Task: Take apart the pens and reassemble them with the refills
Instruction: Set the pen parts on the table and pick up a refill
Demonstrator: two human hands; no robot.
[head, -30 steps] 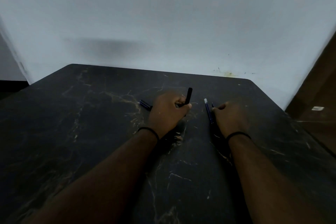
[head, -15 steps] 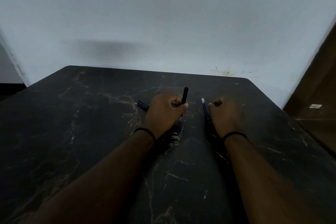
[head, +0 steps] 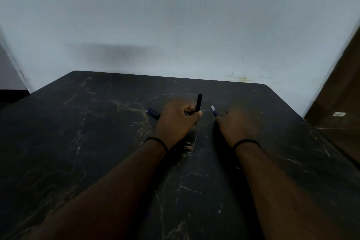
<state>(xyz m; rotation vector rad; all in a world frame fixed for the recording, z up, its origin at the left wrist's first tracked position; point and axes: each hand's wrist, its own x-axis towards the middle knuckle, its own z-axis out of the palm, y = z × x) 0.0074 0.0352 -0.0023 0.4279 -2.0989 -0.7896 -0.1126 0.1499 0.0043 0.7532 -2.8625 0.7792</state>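
My left hand (head: 176, 121) grips a black pen (head: 198, 103) that stands nearly upright, its top sticking out above the fingers. Just left of that hand a dark blue pen part (head: 153, 112) lies on the table, partly hidden behind the hand. My right hand (head: 236, 125) rests on the table to the right, and a thin blue pen with a white tip (head: 214, 110) pokes out from its far left side. Whether the fingers curl round that pen is hidden by the back of the hand.
The dark marble-patterned table (head: 97, 142) runs up to a pale wall (head: 175, 25) at the back. A brown wooden surface (head: 339, 103) stands past the table's right edge.
Both hands have shifted only slightly. The black pen in my left hand has tilted a little more upright. The view has drifted a bit.
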